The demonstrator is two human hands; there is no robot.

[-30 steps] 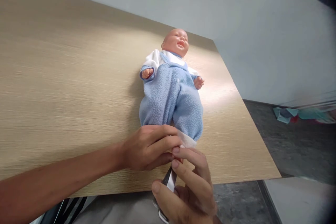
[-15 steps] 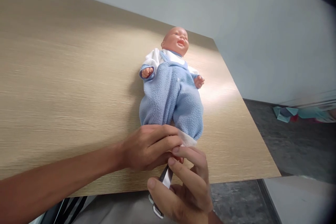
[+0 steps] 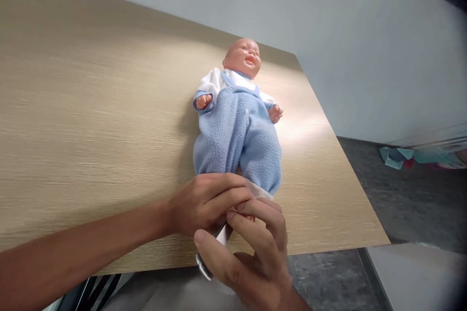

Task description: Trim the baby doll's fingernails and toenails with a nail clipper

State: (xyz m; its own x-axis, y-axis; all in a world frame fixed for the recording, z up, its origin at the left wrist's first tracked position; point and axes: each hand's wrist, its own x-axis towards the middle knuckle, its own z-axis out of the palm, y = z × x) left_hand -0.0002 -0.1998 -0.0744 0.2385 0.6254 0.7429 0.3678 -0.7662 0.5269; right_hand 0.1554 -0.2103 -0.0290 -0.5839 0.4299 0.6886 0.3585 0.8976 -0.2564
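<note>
A baby doll (image 3: 237, 121) in a white top and blue fleece overalls lies face up on the table, feet toward me. My left hand (image 3: 207, 201) reaches in from the left, its fingers curled over the foot end of the doll and closed on a foot, which is mostly hidden. In my right hand (image 3: 251, 252) is a slim metal nail clipper (image 3: 224, 235), held between thumb and fingers. Its ringed end points down toward me. The clipper's other end disappears under my left fingers, and the fingertips of both hands touch.
The wooden table (image 3: 109, 121) stands against a pale wall (image 3: 328, 5). Its right edge drops to a dark floor (image 3: 394, 204). Cloth-like turquoise and red items (image 3: 419, 157) are at the far right. Grey fabric (image 3: 160, 291) shows below the near edge.
My right hand has shifted slightly left and up with the nail clipper, whose front end is now more covered by my left hand. My left hand and the doll have barely moved.
</note>
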